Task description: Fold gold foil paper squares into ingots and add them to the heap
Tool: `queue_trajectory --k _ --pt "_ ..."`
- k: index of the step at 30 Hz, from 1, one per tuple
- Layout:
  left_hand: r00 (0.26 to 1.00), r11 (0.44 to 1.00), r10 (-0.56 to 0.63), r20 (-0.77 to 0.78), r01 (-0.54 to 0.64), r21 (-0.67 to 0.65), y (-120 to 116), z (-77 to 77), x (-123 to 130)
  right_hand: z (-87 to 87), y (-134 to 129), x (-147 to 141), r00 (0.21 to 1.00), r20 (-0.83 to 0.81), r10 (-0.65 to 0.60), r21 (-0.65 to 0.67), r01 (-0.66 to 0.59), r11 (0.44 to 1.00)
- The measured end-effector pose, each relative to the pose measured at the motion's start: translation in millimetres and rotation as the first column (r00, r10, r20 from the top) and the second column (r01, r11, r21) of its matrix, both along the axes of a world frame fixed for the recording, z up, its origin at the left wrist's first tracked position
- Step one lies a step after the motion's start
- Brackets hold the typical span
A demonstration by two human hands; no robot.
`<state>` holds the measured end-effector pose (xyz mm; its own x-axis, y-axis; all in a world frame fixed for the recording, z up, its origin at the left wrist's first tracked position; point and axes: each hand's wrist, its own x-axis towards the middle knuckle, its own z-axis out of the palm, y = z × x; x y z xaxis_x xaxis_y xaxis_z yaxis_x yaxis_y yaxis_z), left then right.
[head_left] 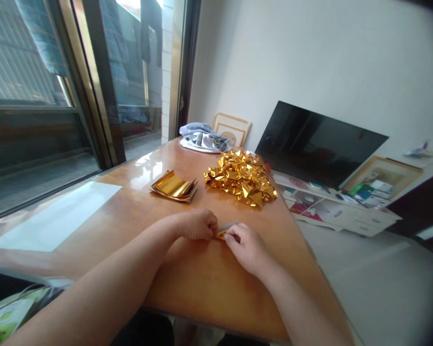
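Between my two hands, low over the wooden table [191,283], is a small piece of gold foil paper [222,234] with a greyish edge. My left hand [198,225] pinches its left end, fingers curled. The right end sits between the thumb and fingers of my right hand [244,244]. Beyond my left hand lies a stack of flat gold foil sheets [173,186], slightly curled. A heap of folded gold foil pieces [243,178] rests farther off to the right of that stack.
A white sheet [57,216] lies at the table's left side, near the glass door. Folded cloth [204,138] sits at the far end, by a leaning frame [231,129]. A television [319,144] and a white cabinet [341,211] stand beyond the right edge.
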<state>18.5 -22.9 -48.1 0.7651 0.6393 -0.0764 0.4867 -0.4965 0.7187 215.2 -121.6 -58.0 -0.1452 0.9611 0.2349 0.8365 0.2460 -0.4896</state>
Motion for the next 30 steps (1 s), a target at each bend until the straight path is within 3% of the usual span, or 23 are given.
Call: queue_trajectory --k 7,15,24,30 --pt "0.994 0.999 0.045 -0.103 -0.044 0.008 -4.9 6.6 1.4 -7.0 3.3 -0.5 0.997 -0.046 -0.065 -0.028 0.064 0.998" --pt "0.964 0.992 0.100 -0.246 -0.076 0.106 -14.0 19.8 5.8 -8.5 0.3 -4.8 0.996 -0.038 -0.081 0.022 0.082 0.996" --pt "0.935 0.965 0.136 -0.327 -0.050 0.256 -15.5 17.3 8.7 -15.6 1.1 -6.0 0.993 -0.016 -0.115 0.064 0.116 0.991" --pt "0.927 0.958 0.143 -0.347 -0.042 0.283 -17.4 18.0 10.6 -16.4 1.1 -7.1 0.992 -0.052 -0.118 0.072 0.122 0.990"
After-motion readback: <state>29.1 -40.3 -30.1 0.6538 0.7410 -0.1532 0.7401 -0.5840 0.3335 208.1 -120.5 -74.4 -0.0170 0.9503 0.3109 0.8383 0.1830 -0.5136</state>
